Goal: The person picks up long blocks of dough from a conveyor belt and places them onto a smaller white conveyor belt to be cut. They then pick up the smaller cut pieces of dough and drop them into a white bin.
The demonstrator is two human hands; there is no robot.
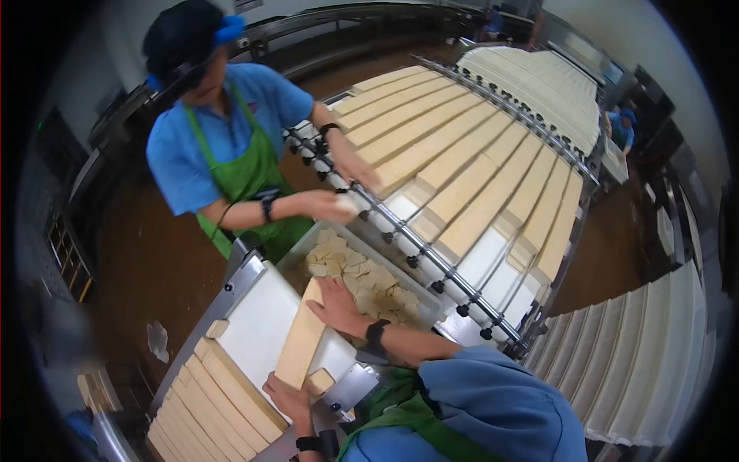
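Note:
A long pale-yellow slab point(302, 339), which looks like tofu, lies at a slant over the white conveyor belt point(254, 308). My right hand point(336, 308) grips its far end, beside a grey bin point(422, 306) heaped with broken pieces point(362, 273). At the near end, my left hand point(289, 397) has its fingers closed around the slab's edge. A small cut-off block point(319, 381) rests just right of my left hand. Similar strips point(223, 393) lie side by side on the belt, with another small piece point(217, 328) at their upper end.
Across the bin, a co-worker point(231, 146) in a green apron reaches over a metal rail point(419, 254), one hand holding a pale piece. Long slabs point(469, 165) lie in rows on the larger conveyor beyond. White ridged sheets point(631, 362) stand at right.

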